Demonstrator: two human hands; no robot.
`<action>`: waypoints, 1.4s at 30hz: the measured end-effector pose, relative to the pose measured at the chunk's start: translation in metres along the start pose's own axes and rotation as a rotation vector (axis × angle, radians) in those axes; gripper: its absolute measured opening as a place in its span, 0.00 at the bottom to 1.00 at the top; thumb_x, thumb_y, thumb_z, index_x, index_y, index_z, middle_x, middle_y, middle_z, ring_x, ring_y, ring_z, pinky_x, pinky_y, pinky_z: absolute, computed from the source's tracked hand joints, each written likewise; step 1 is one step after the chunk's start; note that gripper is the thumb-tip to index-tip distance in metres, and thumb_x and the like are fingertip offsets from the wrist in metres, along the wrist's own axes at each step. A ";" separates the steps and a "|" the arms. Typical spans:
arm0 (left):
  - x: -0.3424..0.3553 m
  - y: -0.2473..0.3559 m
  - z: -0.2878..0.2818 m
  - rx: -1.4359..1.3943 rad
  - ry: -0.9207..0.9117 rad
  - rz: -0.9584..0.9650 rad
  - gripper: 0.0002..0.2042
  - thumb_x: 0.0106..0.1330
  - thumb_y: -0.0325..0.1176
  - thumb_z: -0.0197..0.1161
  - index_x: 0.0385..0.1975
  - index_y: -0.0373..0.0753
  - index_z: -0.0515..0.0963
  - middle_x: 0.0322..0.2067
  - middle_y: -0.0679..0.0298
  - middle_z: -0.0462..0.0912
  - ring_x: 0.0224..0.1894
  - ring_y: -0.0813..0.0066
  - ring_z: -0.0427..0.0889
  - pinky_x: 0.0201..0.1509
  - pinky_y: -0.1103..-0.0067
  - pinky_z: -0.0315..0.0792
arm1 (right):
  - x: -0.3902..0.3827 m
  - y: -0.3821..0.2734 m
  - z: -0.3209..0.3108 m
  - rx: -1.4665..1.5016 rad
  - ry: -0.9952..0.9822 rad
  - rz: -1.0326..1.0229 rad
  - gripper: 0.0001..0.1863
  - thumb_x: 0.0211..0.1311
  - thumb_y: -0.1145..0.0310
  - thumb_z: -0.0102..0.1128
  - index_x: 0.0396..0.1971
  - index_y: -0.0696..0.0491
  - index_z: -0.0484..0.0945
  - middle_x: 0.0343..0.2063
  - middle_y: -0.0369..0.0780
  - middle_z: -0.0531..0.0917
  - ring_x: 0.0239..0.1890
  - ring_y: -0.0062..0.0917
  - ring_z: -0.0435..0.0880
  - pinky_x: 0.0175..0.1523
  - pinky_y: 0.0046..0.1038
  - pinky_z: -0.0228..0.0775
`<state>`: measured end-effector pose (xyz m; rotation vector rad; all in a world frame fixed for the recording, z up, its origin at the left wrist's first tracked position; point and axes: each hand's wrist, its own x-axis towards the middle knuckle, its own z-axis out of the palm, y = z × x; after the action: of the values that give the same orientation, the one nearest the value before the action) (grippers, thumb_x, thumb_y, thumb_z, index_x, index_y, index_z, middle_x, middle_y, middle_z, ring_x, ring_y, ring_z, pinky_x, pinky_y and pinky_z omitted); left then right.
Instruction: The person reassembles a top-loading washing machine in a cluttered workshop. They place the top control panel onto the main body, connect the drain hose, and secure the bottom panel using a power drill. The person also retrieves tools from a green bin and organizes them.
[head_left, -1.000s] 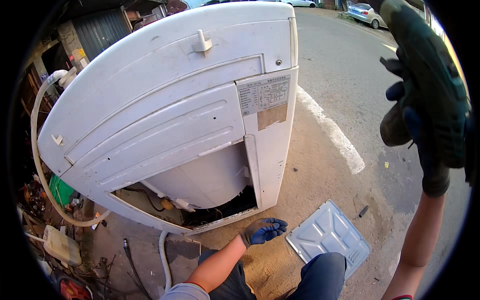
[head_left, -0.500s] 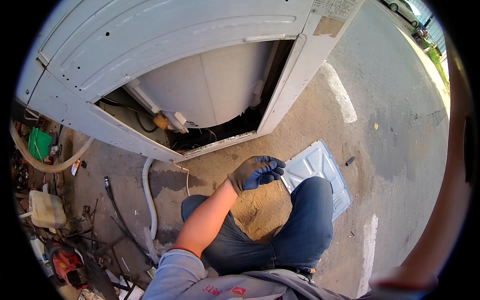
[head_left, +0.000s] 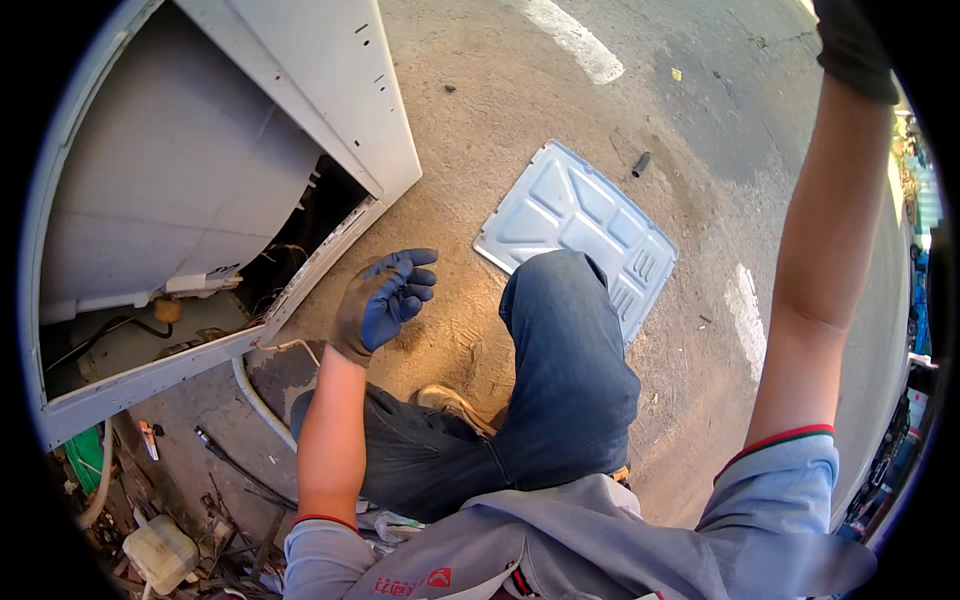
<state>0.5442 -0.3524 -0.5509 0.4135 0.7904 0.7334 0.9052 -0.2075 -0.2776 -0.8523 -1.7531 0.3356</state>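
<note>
My left hand [head_left: 385, 300], in a blue and grey work glove, hovers over the ground in front of my left leg. Its fingers are loosely bent and apart, with nothing in them. Raised at the far right upper edge is my right hand [head_left: 855, 50] in a dark glove; its fingers are out of sight. At the left stands a white washing machine [head_left: 370, 130] with an opening in its side, and inside it a large pale tub [head_left: 180, 170] shows. On the ground lies a ribbed, pale metal panel [head_left: 560, 200], partly hidden by my right knee.
A short dark tube [head_left: 641, 164] lies past the panel. By the machine's base are a grey hose [head_left: 262, 395], a thin copper-coloured line [head_left: 295, 346] and a black hose [head_left: 240, 467]. Scrap and a yellowish plastic container [head_left: 160, 555] fill the lower left.
The view has swung right, so the machine and panel sit further left. My right arm now reaches up with its glove showing. My left hand stays empty, its palm turned more into view.
</note>
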 end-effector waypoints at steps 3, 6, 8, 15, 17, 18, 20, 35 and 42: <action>-0.009 0.010 0.007 0.001 0.106 0.012 0.18 0.73 0.33 0.51 0.56 0.28 0.69 0.35 0.60 0.82 0.33 0.80 0.82 0.32 0.89 0.77 | -0.158 0.129 -0.040 0.171 0.324 0.663 0.22 0.67 0.64 0.58 0.56 0.61 0.71 0.37 0.44 0.84 0.32 0.24 0.85 0.37 0.23 0.81; -0.018 0.007 0.004 -0.068 0.162 0.026 0.18 0.73 0.32 0.49 0.58 0.28 0.66 0.37 0.57 0.82 0.33 0.77 0.83 0.30 0.89 0.78 | -0.395 0.209 -0.081 0.052 0.571 1.478 0.23 0.60 0.63 0.64 0.48 0.64 0.72 0.33 0.48 0.83 0.28 0.29 0.84 0.31 0.27 0.80; -0.020 0.006 0.004 -0.100 0.175 0.038 0.18 0.74 0.31 0.48 0.59 0.28 0.65 0.38 0.56 0.81 0.33 0.77 0.83 0.29 0.89 0.78 | -0.523 0.221 -0.089 0.101 0.836 1.748 0.16 0.63 0.62 0.60 0.45 0.57 0.77 0.33 0.45 0.83 0.27 0.31 0.83 0.33 0.32 0.80; -0.004 0.001 0.009 -0.063 0.265 -0.038 0.17 0.74 0.30 0.47 0.58 0.27 0.65 0.36 0.58 0.80 0.32 0.77 0.82 0.27 0.89 0.77 | -0.698 0.211 -0.058 -0.776 0.390 1.933 0.19 0.50 0.62 0.67 0.38 0.59 0.79 0.28 0.44 0.83 0.22 0.26 0.80 0.23 0.27 0.71; -0.001 0.001 0.009 -0.022 0.286 -0.027 0.17 0.74 0.30 0.47 0.58 0.28 0.65 0.37 0.58 0.80 0.32 0.77 0.82 0.28 0.89 0.78 | -0.679 0.214 -0.039 -0.673 0.335 2.061 0.30 0.47 0.63 0.66 0.52 0.60 0.75 0.38 0.49 0.83 0.36 0.35 0.83 0.39 0.32 0.74; 0.001 0.001 0.010 -0.011 0.287 -0.028 0.17 0.74 0.30 0.47 0.58 0.28 0.65 0.37 0.57 0.80 0.32 0.77 0.82 0.28 0.88 0.78 | -0.668 0.213 -0.032 -0.667 0.359 2.086 0.33 0.46 0.63 0.66 0.55 0.60 0.72 0.41 0.50 0.83 0.43 0.38 0.83 0.47 0.34 0.73; 0.004 0.000 0.011 0.010 0.290 -0.033 0.17 0.74 0.31 0.48 0.58 0.28 0.66 0.37 0.57 0.80 0.32 0.77 0.82 0.29 0.88 0.79 | -0.643 0.207 -0.027 -0.699 0.346 2.129 0.36 0.44 0.62 0.67 0.57 0.60 0.71 0.45 0.52 0.82 0.49 0.42 0.82 0.55 0.36 0.72; 0.002 -0.006 0.005 0.059 0.364 -0.031 0.18 0.73 0.32 0.50 0.58 0.28 0.67 0.36 0.58 0.80 0.31 0.79 0.80 0.27 0.87 0.76 | -0.657 0.211 -0.034 -0.085 0.916 1.956 0.17 0.53 0.62 0.66 0.36 0.61 0.81 0.27 0.44 0.83 0.26 0.27 0.81 0.32 0.27 0.73; 0.002 -0.006 0.005 0.069 0.299 -0.033 0.18 0.73 0.32 0.50 0.58 0.29 0.66 0.37 0.58 0.81 0.33 0.77 0.82 0.29 0.86 0.77 | -0.605 0.201 -0.019 -0.826 0.229 2.068 0.22 0.46 0.59 0.69 0.39 0.58 0.82 0.38 0.50 0.85 0.41 0.40 0.85 0.48 0.36 0.75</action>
<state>0.5519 -0.3550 -0.5518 0.3559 1.1035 0.7483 1.0814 -0.4864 -0.8231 -2.9123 -0.0609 0.7212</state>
